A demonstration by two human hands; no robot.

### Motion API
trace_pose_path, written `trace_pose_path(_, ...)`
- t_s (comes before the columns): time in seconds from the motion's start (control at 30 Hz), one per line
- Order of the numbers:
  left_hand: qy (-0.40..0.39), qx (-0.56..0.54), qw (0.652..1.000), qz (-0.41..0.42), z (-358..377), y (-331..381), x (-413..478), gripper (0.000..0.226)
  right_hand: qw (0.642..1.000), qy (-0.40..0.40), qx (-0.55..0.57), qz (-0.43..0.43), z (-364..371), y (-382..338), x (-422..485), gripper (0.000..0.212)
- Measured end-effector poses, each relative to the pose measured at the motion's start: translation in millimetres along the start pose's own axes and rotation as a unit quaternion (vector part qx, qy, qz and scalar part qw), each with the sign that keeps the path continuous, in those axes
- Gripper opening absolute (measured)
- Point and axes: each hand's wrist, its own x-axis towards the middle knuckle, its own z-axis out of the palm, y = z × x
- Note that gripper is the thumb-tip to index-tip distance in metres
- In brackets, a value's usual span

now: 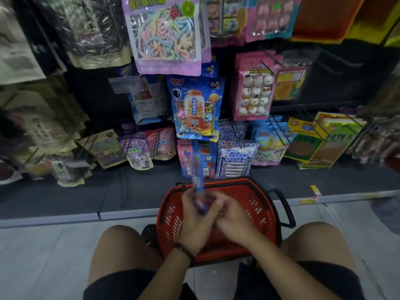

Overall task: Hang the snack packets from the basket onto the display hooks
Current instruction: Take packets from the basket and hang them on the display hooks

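Packet of thin blue and white glossy film (pixel 198 180), seen edge-on, stands up out of the left hand (pixel 194 217), whose fingers curl round its lower end. Its upper end, where a hang hole would be, rises above and ahead of the grip and is blurred, so no hole can be made out. The right hand (pixel 231 215) sits just beside the left, thumb close against the packet's base, but blur hides whether it pinches the film or only steadies it. Directly below both hands is the red slotted plastic basket (pixel 171 215), on the floor between the knees. Ahead of and above the grip, black wire display hooks (pixel 235 134) carry rows of hanging packets; the pink and blue ones (pixel 187 156) straight beyond the held packet's tip look alike in print. To do this step well, I judge: turn the packet flat-on to the rack, shift the pinch up near the top edge so the film stays stiff, find the hole, then feed it over the matching hook's tip
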Motion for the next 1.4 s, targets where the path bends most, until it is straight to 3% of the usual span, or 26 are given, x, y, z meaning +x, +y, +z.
trace_pose_path(0.07, 0.039, -0.080, 0.996, -0.019, 2, -7, 2, 0.062, 0.997, -0.049, -0.039, -0.032, 8, 8, -7, 0.074)
trace_pose_path(0.13, 0.093, -0.125, 0.987, -0.043, -9, -12, 13, 0.028, 0.999, -0.036, -0.025, -0.029, 1, 14, -6, 0.063)
trace_pose_path(0.2, 0.100, -0.116, 0.985, -0.076, -26, -15, 25, 0.015, 0.999, 0.045, -0.022, -0.003, -12, 15, 1, 0.047)
trace_pose_path(0.27, 0.055, -0.111, 0.988, -0.091, -38, -10, 30, 0.015, 0.989, 0.134, -0.052, 0.044, -27, 11, 12, 0.053)
trace_pose_path(0.37, -0.011, -0.060, 0.996, -0.062, -49, 0, 35, 0.017, 0.993, 0.091, 0.022, 0.073, -43, 2, 26, 0.066)
trace_pose_path(0.5, -0.041, -0.011, 0.999, -0.017, -54, 2, 44, 0.027, 0.995, 0.080, 0.046, 0.026, -44, -5, 38, 0.037)
trace_pose_path(0.7, -0.012, 0.068, 0.998, -0.006, -71, -15, 73, 0.018, 0.993, 0.118, 0.002, 0.007, -46, 3, 52, 0.021)
trace_pose_path(0.83, -0.002, 0.152, 0.988, 0.027, -76, -17, 94, 0.026, 0.990, 0.115, -0.076, -0.002, -50, 16, 61, 0.023)
trace_pose_path(0.97, 0.044, 0.205, 0.976, 0.061, -70, -14, 120, 0.036, 0.990, 0.124, -0.068, 0.002, -50, 23, 78, 0.018)
trace_pose_path(1.07, 0.028, 0.163, 0.984, 0.058, -67, -17, 140, 0.036, 0.990, 0.126, -0.057, -0.007, -48, 28, 92, 0.011)
trace_pose_path(1.27, -0.043, 0.096, 0.993, 0.049, -62, -29, 173, 0.007, 0.987, 0.140, -0.077, 0.028, -47, 45, 129, 0.003)
trace_pose_path(1.4, -0.038, 0.106, 0.993, 0.027, -62, -44, 202, 0.015, 0.985, 0.134, -0.092, 0.052, -46, 63, 155, 0.007)
